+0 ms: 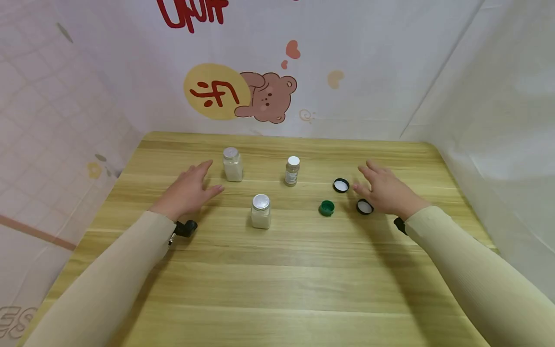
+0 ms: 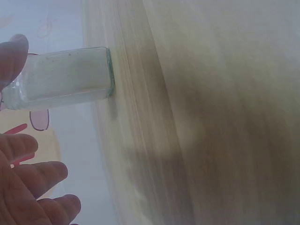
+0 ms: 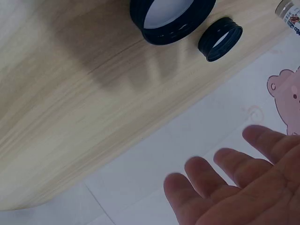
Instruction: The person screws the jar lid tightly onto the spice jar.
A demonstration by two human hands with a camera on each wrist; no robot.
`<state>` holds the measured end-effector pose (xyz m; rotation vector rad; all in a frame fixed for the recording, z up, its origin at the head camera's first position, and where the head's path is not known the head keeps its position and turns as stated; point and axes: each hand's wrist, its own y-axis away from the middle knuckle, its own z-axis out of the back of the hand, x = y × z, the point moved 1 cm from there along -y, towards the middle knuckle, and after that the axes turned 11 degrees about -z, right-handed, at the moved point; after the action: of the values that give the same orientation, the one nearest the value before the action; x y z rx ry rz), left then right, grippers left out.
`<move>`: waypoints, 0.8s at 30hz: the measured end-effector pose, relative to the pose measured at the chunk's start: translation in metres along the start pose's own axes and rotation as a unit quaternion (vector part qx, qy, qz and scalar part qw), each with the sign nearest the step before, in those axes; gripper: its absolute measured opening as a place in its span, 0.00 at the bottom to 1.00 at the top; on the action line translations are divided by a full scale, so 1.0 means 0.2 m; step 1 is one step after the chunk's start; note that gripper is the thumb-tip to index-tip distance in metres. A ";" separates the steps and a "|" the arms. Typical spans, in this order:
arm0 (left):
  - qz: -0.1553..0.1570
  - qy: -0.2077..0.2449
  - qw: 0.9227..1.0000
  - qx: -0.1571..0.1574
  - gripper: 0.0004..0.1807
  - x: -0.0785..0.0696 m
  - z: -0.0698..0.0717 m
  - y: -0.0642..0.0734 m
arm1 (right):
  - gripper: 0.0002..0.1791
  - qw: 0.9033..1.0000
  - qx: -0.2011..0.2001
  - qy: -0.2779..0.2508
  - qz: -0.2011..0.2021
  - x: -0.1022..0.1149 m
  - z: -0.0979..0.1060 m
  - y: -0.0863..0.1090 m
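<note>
My left hand (image 1: 186, 193) hovers at the left with fingers spread, holding nothing. Just past its fingertips stands a square glass jar (image 1: 233, 166) with pale contents and a whitish lid; the left wrist view shows this jar (image 2: 65, 77) close to the thumb. Above the right side of the table my right hand (image 1: 386, 190) is spread and holds nothing. Beneath and beside it lie two black lids, one nearer (image 1: 364, 206) and one farther (image 1: 341, 185), both with white insides facing up. A green cap (image 1: 327, 208) lies left of them.
A second square jar (image 1: 261, 212) with a silvery lid stands near the middle of the wooden table (image 1: 269, 289). Behind it is a small labelled bottle (image 1: 292, 171) with a white cap. A printed white curtain (image 1: 368, 106) hangs along the table's back edge.
</note>
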<state>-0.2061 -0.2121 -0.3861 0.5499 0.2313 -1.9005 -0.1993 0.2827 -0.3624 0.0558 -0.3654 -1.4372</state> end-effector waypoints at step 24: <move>0.027 0.046 0.999 -0.004 0.53 0.00 -0.06 -0.24 | 0.40 0.999 0.020 0.026 0.023 -0.06 -0.09 0.03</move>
<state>-0.2462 -0.1885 -0.4009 0.6330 0.2802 -1.8246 -0.1898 0.2929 -0.3804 0.1151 -0.3506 -1.3804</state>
